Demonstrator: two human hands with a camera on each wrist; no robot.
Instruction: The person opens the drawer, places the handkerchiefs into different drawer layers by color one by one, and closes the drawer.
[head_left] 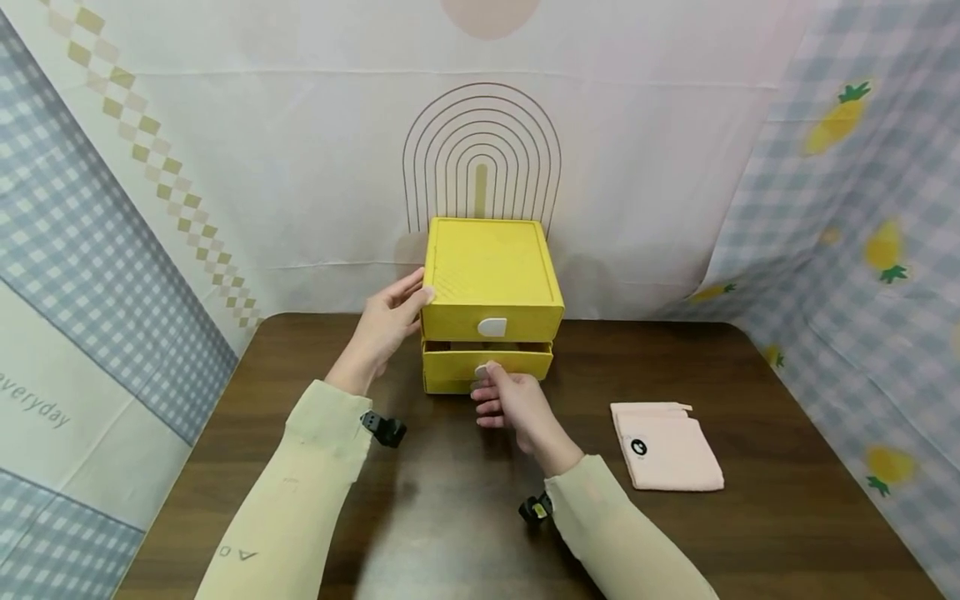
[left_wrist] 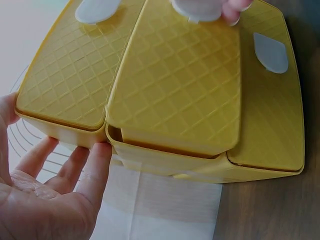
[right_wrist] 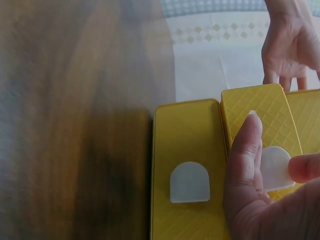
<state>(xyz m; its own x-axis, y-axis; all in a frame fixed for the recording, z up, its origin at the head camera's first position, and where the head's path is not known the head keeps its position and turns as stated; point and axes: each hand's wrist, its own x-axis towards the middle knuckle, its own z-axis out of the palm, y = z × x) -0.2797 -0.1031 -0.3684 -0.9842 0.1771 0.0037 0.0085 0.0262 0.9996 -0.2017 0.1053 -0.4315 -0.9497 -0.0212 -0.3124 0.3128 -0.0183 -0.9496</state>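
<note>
A small yellow drawer cabinet [head_left: 491, 262] stands against the backdrop, its fronts embossed with a lattice pattern. My left hand [head_left: 382, 325] steadies its upper left, thumb on the top edge and straight fingers pressed to the side. The middle drawer [left_wrist: 175, 80] sticks out a little way beyond the top and bottom ones. Between right thumb and index finger, my right hand [head_left: 521, 408] pinches that drawer's white handle [right_wrist: 276, 167]. White handles also mark the top drawer [head_left: 457, 321] and the bottom drawer [right_wrist: 187, 125]. The middle drawer's contents are hidden.
To the right on the dark wooden table [head_left: 450, 517] lies a folded pink cloth [head_left: 675, 458] with a round black-and-white patch. A white patterned cloth [head_left: 300, 167] hangs behind the cabinet, with checked fabric [head_left: 787, 208] at both sides.
</note>
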